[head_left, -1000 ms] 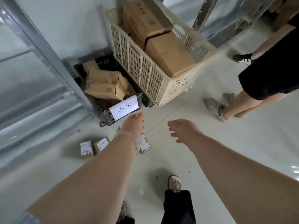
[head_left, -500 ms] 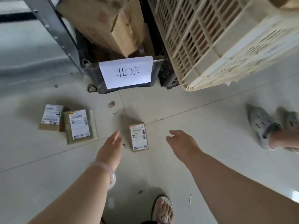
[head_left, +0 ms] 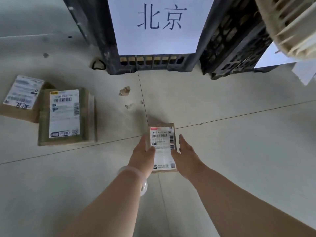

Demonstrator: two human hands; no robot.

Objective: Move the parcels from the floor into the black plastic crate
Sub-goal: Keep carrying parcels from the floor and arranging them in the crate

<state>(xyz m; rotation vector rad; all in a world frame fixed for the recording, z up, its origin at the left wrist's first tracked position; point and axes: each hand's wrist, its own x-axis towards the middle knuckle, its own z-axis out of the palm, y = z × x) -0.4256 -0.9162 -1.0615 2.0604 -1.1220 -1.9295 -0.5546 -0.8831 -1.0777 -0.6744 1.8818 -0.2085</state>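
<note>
A small brown parcel (head_left: 162,142) with a white shipping label lies on the pale tiled floor in the middle of the head view. My left hand (head_left: 142,155) presses its left edge and my right hand (head_left: 185,155) its right edge, thumbs on the label. The black plastic crate (head_left: 150,65) stands straight ahead with a white paper sign on its front. Two more labelled parcels lie to the left: a larger one (head_left: 65,117) and a smaller one (head_left: 21,100) partly under it.
A second black latticed crate (head_left: 234,48) stands right of the first, with a cream plastic basket (head_left: 294,26) above it at the top right. Cardboard scraps (head_left: 124,91) and a black loop (head_left: 98,65) lie on the floor near the crate.
The camera has dropped much closer to the floor. Both hands have moved in from apart and closed on the sides of the small parcel.
</note>
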